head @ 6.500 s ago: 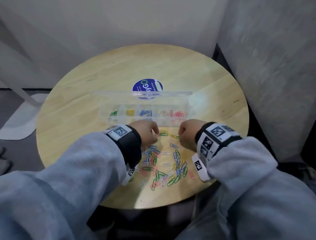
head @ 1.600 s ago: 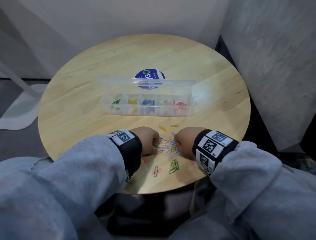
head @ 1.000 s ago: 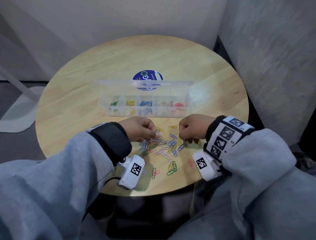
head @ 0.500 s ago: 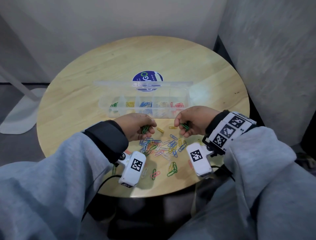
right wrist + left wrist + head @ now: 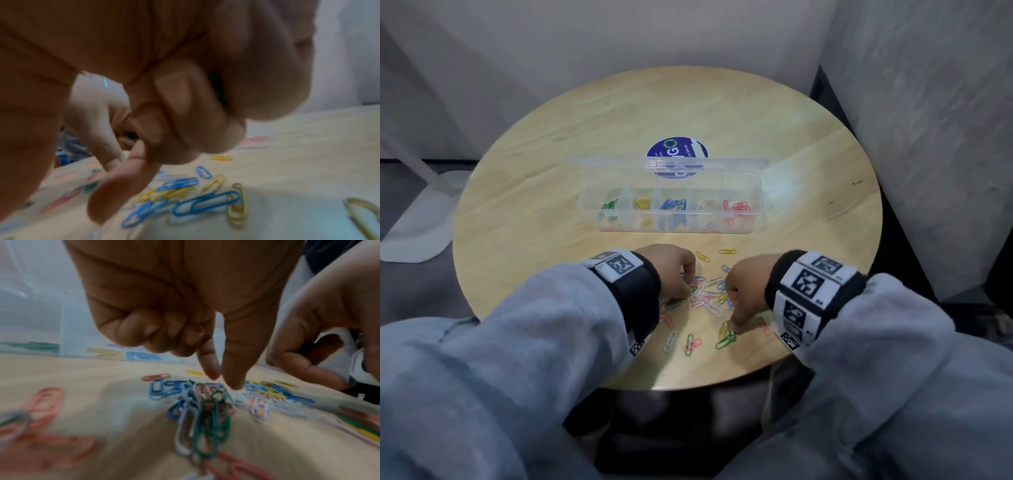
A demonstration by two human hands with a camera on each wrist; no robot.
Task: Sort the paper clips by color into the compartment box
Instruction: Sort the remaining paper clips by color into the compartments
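Fingers (image 5: 232,369) of the left hand (image 5: 667,270) pinch down, nearly touching, at the mixed-colour wire paper clips (image 5: 205,410) on the bench; clear compartment box (image 5: 671,209) at 12 o'clock. Right hand (image 5: 746,291) fingers curled; contents unclear.

Round wooden table (image 5: 551,212) with blue sticker (image 5: 676,150).

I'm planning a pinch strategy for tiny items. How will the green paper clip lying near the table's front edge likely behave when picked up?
The green paper clip looks like thin coated wire, so probably light and stiff. It lies flat on the table, so a grip may slide it rather than lift it. It touches a yellow clip, which may snag and follow.
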